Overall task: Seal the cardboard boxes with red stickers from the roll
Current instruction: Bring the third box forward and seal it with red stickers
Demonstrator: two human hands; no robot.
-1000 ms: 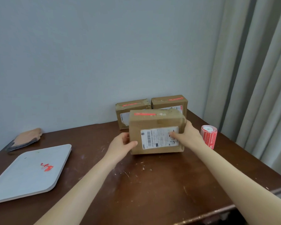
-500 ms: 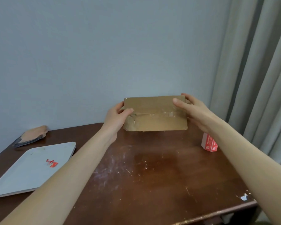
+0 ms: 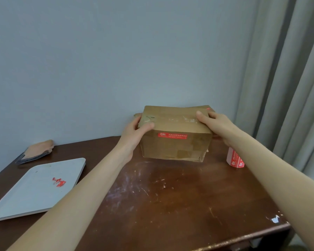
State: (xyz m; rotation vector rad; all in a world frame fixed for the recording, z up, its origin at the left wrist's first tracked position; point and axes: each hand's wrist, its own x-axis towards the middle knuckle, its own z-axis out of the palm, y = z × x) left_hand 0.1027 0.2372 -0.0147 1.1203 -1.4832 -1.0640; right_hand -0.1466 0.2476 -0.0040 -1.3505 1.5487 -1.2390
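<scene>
**A:** Since a second ago the cardboard box [image 3: 174,134] has left the worktop [image 3: 170,200], gone up in both hands and rolled over; the white shipping label that faced the camera is out of sight, and a side bearing a red sticker [image 3: 172,135] now faces the wearer.

**B:** Where is it held?

**A:** In the air above the far middle of the worktop, tilted. The left hand [image 3: 134,134] clamps its left end, thumb over the top edge; the right hand [image 3: 216,124] clamps the right end, fingers [image 3: 202,116] curled over the taped top. Both are closed on the box.

**B:** Which step is this?

**A:** By my reading, turning the box to check or expose a seam. One sticker is on; the top seam shows only brown tape. Next would be setting it down, seam up, and freeing a hand for the sticker roll [image 3: 235,159].

**B:** Is the roll reachable?

**A:** It stands just beyond the right forearm, near the curtain [image 3: 288,87], partly hidden by that arm. A second box [image 3: 208,108] peeks out behind the held one, a scrap of red on its corner.

**B:** Anything in the way?

**A:** No. A grey tray [image 3: 16,201] with peeled red scraps [image 3: 59,182] lies well to the left, a folded cloth [image 3: 37,149] behind it.
</scene>
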